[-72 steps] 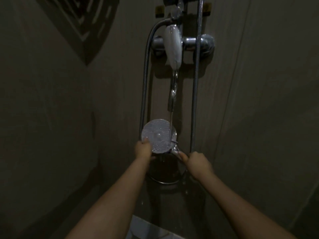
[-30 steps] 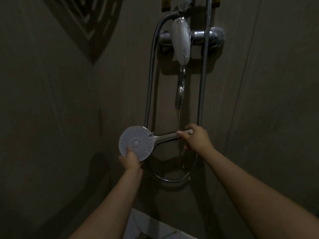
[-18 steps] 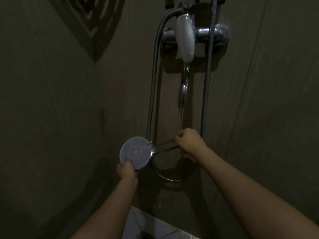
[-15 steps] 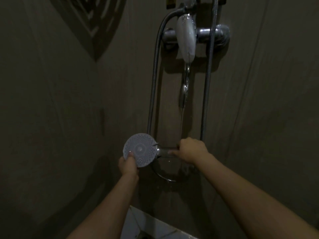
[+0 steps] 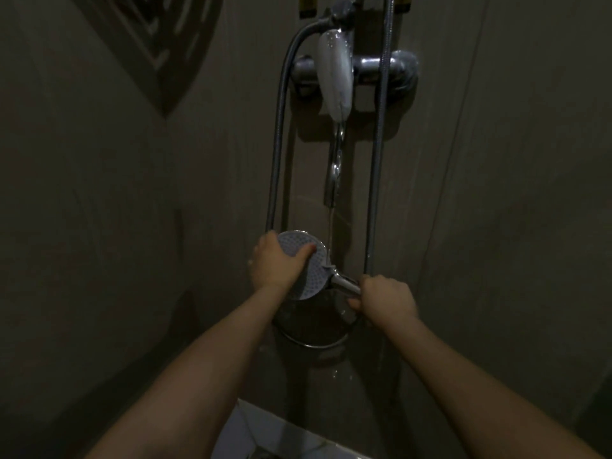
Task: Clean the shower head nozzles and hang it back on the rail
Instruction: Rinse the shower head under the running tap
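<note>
The round white shower head [image 5: 309,270] faces me below the tap spout [image 5: 333,180], with a thin stream of water running down beside its right rim. My left hand [image 5: 275,263] wraps around its left edge, thumb pressed on the nozzle face. My right hand [image 5: 384,298] is closed around its chrome handle [image 5: 344,282]. The metal hose [image 5: 276,144] loops down from the mixer and back up on the right. The rail [image 5: 385,14] rises at the top, mostly out of view.
A chrome mixer valve [image 5: 371,69] with a white lever [image 5: 334,81] is fixed to the wall above. Dark tiled walls meet in a corner on the left. A pale ledge [image 5: 265,432] shows at the bottom edge.
My left hand has slid up from the lower rim onto the face, thumb now across the nozzles. The head has shifted right, close to the water stream. My right hand keeps hold of the handle.
</note>
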The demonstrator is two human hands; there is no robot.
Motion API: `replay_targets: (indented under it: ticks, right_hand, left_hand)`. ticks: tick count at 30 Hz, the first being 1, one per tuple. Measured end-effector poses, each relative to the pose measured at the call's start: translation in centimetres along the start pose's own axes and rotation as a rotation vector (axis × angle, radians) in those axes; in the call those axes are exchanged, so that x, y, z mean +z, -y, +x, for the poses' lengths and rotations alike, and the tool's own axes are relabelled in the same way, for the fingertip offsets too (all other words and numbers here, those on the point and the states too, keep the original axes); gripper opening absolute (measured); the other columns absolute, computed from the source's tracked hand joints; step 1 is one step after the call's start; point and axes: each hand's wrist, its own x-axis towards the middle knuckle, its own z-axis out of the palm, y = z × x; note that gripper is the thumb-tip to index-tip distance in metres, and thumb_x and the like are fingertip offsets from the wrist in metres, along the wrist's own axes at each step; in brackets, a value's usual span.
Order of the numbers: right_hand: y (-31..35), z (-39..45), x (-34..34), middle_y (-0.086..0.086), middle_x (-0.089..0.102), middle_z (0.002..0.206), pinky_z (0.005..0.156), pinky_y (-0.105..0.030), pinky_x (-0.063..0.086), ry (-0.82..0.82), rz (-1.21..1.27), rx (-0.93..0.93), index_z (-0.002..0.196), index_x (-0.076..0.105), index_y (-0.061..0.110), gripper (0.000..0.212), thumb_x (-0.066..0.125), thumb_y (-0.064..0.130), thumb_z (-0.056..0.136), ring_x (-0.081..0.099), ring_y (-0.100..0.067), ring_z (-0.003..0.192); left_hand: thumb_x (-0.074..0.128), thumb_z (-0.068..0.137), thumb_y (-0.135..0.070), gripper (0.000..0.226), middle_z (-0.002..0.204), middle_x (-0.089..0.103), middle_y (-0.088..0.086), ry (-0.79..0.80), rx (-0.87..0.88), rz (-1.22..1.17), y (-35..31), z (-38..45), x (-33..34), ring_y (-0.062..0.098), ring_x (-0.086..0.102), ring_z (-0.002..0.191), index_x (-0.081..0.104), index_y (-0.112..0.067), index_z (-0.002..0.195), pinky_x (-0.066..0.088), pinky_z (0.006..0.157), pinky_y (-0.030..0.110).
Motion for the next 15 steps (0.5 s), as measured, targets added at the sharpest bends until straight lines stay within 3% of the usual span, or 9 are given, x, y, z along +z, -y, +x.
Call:
replay_targets:
  ticks: [2,5,7,9,15]
  right_hand:
    - [-0.5,-0.1,0.0,-0.007,0.065,0.111,0.077,-0.032,0.046,-0.018,0.005,0.009,0.113,0.057,0.015,0.039,0.051,0.045,0.089,0.063,-0.026,0.101]
    - [-1.5,-0.6,0.3,-0.007,0.064,0.111,0.077,-0.032,0.046,-0.012,0.042,0.037,0.113,0.056,0.016,0.04,0.051,0.047,0.089,0.063,-0.026,0.101]
    - [-1.9,-1.0,0.9,-0.007,0.064,0.112,0.078,-0.032,0.047,-0.019,0.072,0.063,0.113,0.056,0.015,0.041,0.051,0.048,0.089,0.063,-0.026,0.102]
    - [-2.0,-1.5,1.2,-0.008,0.064,0.114,0.08,-0.033,0.047,-0.023,0.091,0.09,0.113,0.055,0.015,0.042,0.051,0.049,0.089,0.062,-0.027,0.104]
    - [-1.4,-1.1,0.9,-0.009,0.065,0.11,0.074,-0.03,0.045,-0.023,0.257,0.185,0.11,0.058,0.013,0.047,0.054,0.052,0.086,0.063,-0.027,0.1]
  left_hand:
    - [0.064,0.072,-0.061,0.06,0.11,0.059,0.009,-0.013,0.028,0.069,-1.1,0.3,0.3,0.029,0.055,0.105,0.055,-0.011,0.104,0.049,0.09,0.045]
    - [0.06,0.086,-0.043,0.036,0.094,0.064,0.011,0.06,0.053,-0.109,-2.0,0.5,0.3,0.028,0.062,0.09,0.06,-0.007,0.092,0.053,0.08,0.041]
    - [0.053,0.093,-0.025,0.024,0.097,0.066,0.014,0.091,0.054,-0.211,-2.2,0.8,0.3,0.026,0.062,0.093,0.065,-0.005,0.097,0.05,0.077,0.033]
    - [0.046,0.096,-0.014,0.026,0.108,0.066,0.013,0.095,0.019,-0.275,-2.3,0.7,0.3,0.021,0.059,0.099,0.066,-0.004,0.109,0.042,0.079,0.026]
    - [0.062,0.088,-0.024,0.035,0.106,0.059,0.005,0.103,-0.173,-0.474,-1.0,0.0,1.2,0.019,0.057,0.1,0.054,-0.004,0.115,0.044,0.072,0.023]
